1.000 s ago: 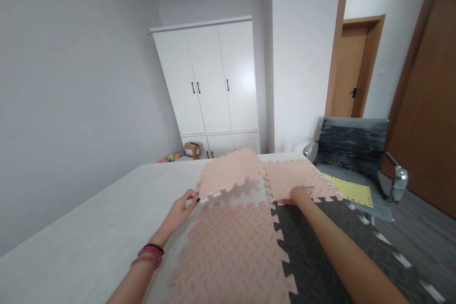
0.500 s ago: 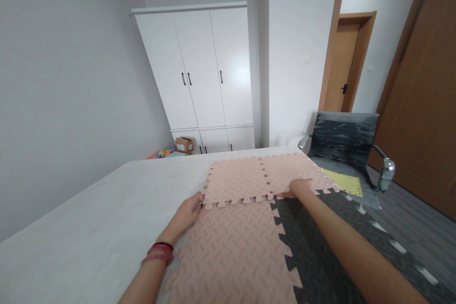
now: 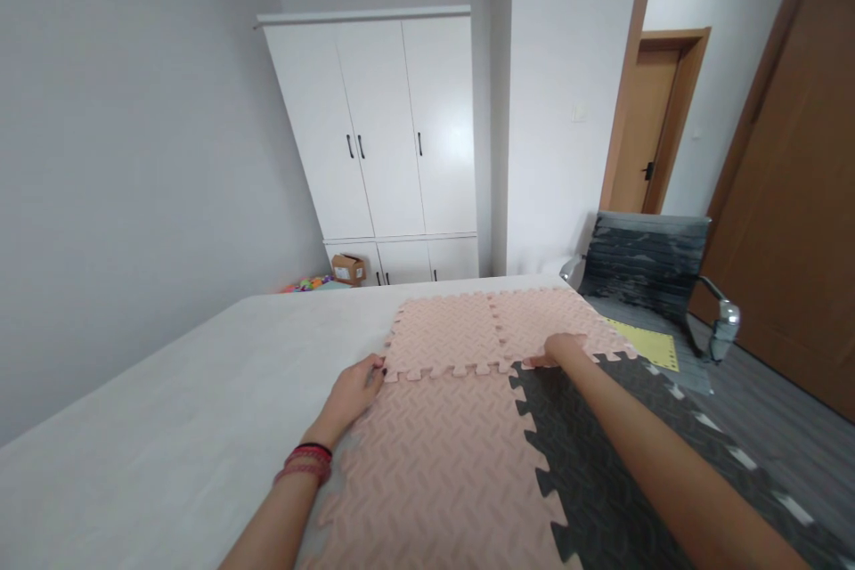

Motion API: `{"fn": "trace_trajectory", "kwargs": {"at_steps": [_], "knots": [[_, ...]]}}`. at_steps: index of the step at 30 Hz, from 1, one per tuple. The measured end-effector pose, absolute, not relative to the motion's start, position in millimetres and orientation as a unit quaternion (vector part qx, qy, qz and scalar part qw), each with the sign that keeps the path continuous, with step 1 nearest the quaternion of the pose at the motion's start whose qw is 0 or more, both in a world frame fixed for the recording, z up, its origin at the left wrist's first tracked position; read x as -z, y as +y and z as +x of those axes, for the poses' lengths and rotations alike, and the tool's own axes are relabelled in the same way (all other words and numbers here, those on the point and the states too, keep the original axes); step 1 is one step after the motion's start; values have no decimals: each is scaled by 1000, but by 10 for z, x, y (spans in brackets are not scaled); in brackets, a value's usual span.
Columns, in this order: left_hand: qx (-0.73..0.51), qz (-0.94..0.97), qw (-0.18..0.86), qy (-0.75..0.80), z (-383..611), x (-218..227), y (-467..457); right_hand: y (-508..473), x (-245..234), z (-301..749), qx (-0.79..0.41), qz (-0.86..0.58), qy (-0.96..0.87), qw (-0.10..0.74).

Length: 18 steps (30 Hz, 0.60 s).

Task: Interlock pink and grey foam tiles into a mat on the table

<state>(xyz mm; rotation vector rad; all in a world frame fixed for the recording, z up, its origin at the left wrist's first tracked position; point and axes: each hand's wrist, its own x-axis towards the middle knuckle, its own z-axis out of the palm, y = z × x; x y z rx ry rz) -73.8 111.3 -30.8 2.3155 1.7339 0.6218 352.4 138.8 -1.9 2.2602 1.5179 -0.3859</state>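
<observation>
My left hand (image 3: 357, 387) is closed at the near left corner of the far left pink foam tile (image 3: 441, 334), its fingertips pinching the edge. My right hand (image 3: 561, 349) rests on the near edge of the far right pink foam tile (image 3: 534, 316), thumb and fingers spread apart. These two pink tiles are joined side by side. Their toothed near edge meets a near pink foam tile (image 3: 441, 472) and a black foam tile (image 3: 601, 454). Teeth join the near pink tile to the black one along a seam. My right forearm covers part of the black tile.
The tiles lie on a white table (image 3: 200, 392). A dark office chair (image 3: 647, 267) with a yellow sheet (image 3: 645, 346) on its seat stands at the right. Behind the table are a white wardrobe (image 3: 387, 134), a cardboard box (image 3: 348, 268) and colourful items (image 3: 311, 283).
The near edge of the far pink tiles now sits lower and closer against the near pink tile. Both hands stay almost in place; the view has shifted slightly.
</observation>
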Motion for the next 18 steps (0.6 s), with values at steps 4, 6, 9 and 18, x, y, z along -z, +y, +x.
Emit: {"fn": "trace_trajectory", "kwargs": {"at_steps": [4,6,9,18], "knots": [[-189,763,58,615,-708,223,1054,1389,24,3527,139,809,538,193],[-175,763,45,621,-656,169,1012,1396,33,3534,141,811,535,191],[-140,776,39,614,-513,111,902,1411,51,3545,143,814,531,188],[-30,815,20,579,-125,88,550,1366,97,3554,127,815,541,165]]}}
